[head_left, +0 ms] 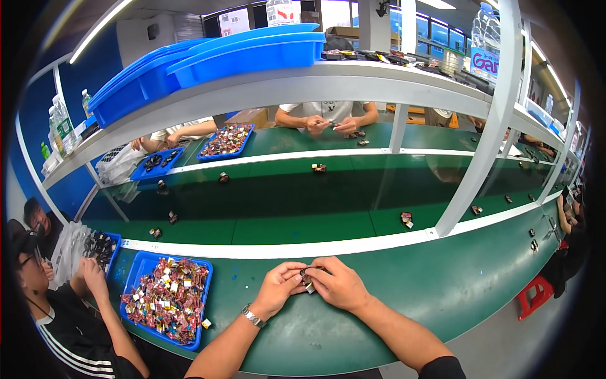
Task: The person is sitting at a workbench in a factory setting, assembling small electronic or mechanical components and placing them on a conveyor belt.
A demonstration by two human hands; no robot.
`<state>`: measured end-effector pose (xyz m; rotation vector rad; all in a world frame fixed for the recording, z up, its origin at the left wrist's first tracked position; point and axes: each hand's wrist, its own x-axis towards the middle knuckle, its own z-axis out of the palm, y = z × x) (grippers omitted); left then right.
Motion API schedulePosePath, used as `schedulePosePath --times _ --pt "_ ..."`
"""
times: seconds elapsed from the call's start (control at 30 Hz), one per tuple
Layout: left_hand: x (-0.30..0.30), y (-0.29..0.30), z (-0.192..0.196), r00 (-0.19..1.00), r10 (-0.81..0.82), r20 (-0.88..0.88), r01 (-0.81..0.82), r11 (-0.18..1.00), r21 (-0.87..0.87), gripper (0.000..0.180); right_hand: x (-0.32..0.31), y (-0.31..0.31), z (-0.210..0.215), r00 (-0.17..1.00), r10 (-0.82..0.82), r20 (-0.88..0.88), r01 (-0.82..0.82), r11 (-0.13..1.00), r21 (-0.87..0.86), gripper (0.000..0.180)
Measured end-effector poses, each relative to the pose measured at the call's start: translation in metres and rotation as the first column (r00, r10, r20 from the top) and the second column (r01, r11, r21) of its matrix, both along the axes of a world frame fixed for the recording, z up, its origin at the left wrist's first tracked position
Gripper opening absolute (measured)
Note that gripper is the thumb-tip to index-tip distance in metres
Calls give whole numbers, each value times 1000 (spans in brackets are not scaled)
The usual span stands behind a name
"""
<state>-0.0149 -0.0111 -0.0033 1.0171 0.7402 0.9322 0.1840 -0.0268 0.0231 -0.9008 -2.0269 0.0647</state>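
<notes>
Over the green work table (379, 316), my left hand (276, 292) and my right hand (339, 285) meet with bent fingers. Between their fingertips they pinch a small dark electronic part (309, 283) with reddish bits and a white-and-yellow tab. Fingers cover much of it, so its exact kind cannot be made out. A metal-band watch (252, 316) circles my left wrist. Left of my left forearm stands a blue tray (134, 270), heaped with small reddish parts (167, 297) that carry white and yellow tabs.
A white rail (284, 251) runs beyond my hands, with a green belt (303, 208) carrying scattered small parts behind it. Overhead, a shelf (252, 88) holds blue trays (246, 57). A slanted post (480, 132) rises at right. Co-workers sit at left (76, 322) and opposite (325, 117).
</notes>
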Motion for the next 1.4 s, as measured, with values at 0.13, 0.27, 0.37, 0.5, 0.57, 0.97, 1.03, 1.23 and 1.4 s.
schedulePosePath --times 0.13,0.27,0.37,0.5,0.57,0.97,1.03,1.23,1.4 --pt "2 -1 2 1000 19 -22 -19 1000 7 25 1 0 -3 997 -23 67 21 999 27 28" --pt "3 -1 3 1000 23 -14 -23 1000 -2 25 2 2 -3 998 -5 70 4 1000 18 27" --pt "2 -2 4 1000 4 -26 -4 1000 -5 25 1 2 -5 997 -10 80 8 1000 27 26" --pt "2 -1 6 999 -8 -34 8 1000 -6 25 1 2 -8 998 -10 64 8 1000 28 22" --pt "1 0 4 999 -4 -36 3 1000 -25 25 1 3 -9 998 -2 63 1 1000 10 22" --pt "2 -2 5 1000 26 2 -26 1000 -3 25 1 4 -8 999 31 -36 -35 992 -120 28" --pt "4 -3 7 1000 19 4 -19 1000 -7 25 2 5 -8 999 38 -39 -43 992 -120 26" --pt "4 -2 8 1000 5 -14 -6 1000 -15 25 -5 4 -12 998 -44 54 42 998 44 23" --pt "5 -2 7 1000 4 -16 -4 1000 1 24 -6 2 -9 993 -74 91 62 989 131 20"
